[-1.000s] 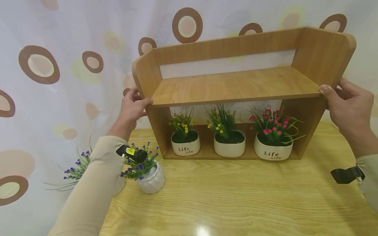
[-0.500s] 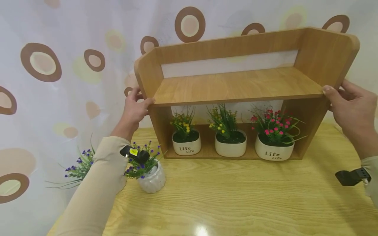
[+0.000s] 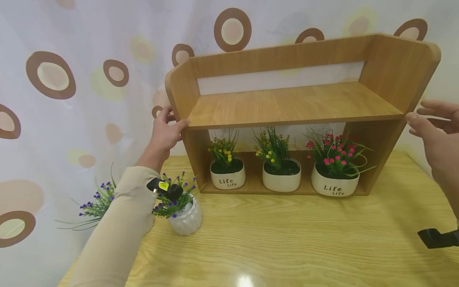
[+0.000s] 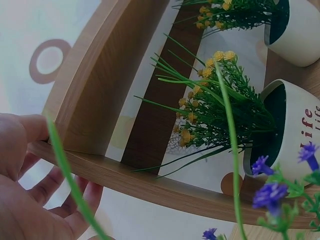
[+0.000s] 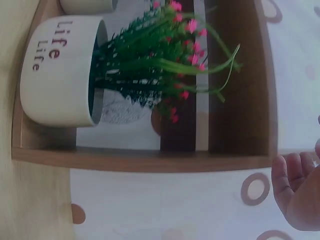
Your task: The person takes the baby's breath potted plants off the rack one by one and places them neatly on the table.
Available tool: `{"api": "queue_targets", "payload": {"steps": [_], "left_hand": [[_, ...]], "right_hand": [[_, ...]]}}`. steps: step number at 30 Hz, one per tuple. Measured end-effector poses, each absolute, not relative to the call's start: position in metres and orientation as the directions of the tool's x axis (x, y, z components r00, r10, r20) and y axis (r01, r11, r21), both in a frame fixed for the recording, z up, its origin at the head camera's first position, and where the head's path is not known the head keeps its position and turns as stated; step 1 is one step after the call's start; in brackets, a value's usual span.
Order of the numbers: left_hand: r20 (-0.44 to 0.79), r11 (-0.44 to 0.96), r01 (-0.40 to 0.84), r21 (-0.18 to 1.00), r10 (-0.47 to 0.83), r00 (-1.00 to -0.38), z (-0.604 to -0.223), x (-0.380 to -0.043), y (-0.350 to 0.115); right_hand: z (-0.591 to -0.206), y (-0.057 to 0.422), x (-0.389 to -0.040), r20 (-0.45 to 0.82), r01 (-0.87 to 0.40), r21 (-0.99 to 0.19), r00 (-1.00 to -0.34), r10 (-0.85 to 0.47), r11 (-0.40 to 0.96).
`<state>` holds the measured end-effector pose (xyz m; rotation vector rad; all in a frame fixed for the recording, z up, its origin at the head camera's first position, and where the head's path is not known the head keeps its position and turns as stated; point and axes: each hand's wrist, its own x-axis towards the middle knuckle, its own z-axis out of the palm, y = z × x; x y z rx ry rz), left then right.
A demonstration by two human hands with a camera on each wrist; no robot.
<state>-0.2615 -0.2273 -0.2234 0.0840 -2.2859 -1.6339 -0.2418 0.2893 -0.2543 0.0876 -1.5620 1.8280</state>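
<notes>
A two-tier wooden shelf (image 3: pixel 287 105) stands at the back of the wooden table. My left hand (image 3: pixel 163 131) grips its left side panel, thumb on the front edge and fingers round the outer face; the left wrist view shows that hand (image 4: pixel 30 185) close up. Beside the right panel, my right hand (image 3: pixel 439 135) has its fingers loosely extended and holds nothing. In the lower tier sit a left pot with yellow flowers (image 3: pixel 227 180), a middle pot with yellow flowers (image 3: pixel 281 182) and a right pot with pink flowers (image 3: pixel 335 184).
A white ribbed pot (image 3: pixel 186 220) with purple flowers stands on the table (image 3: pixel 287 239) left of the shelf. Another purple-flowered plant (image 3: pixel 98 205) is partly hidden behind my left sleeve. A patterned curtain (image 3: pixel 86 131) hangs close behind.
My right hand has let go of the shelf's right side and moved outward to the right. The left hand keeps its grip, and the shelf shows barely any shift.
</notes>
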Motion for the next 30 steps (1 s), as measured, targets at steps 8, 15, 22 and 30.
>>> {"api": "queue_targets", "payload": {"steps": [8,15,22,30], "left_hand": [[0.231,0.342,0.141,0.929,-0.240,-0.943,-0.223,-0.261,-0.227],[0.230,0.336,0.142,0.931,-0.239,-0.943,-0.223,-0.261,-0.226],[0.236,0.335,0.149,0.931,-0.239,-0.942,-0.223,-0.262,-0.225],[0.240,0.326,0.155,0.932,-0.239,-0.941,-0.224,-0.262,-0.227]], "right_hand": [[-0.267,0.266,-0.211,0.573,-0.597,-0.795,-0.797,0.190,-0.107],[-0.277,0.241,-0.190,0.595,-0.601,-0.792,-0.799,0.085,-0.109],[-0.292,0.221,-0.182,0.575,-0.564,-0.800,-0.818,0.006,-0.205],[-0.310,0.196,-0.173,0.513,-0.504,-0.856,-0.856,-0.064,-0.113]]}}
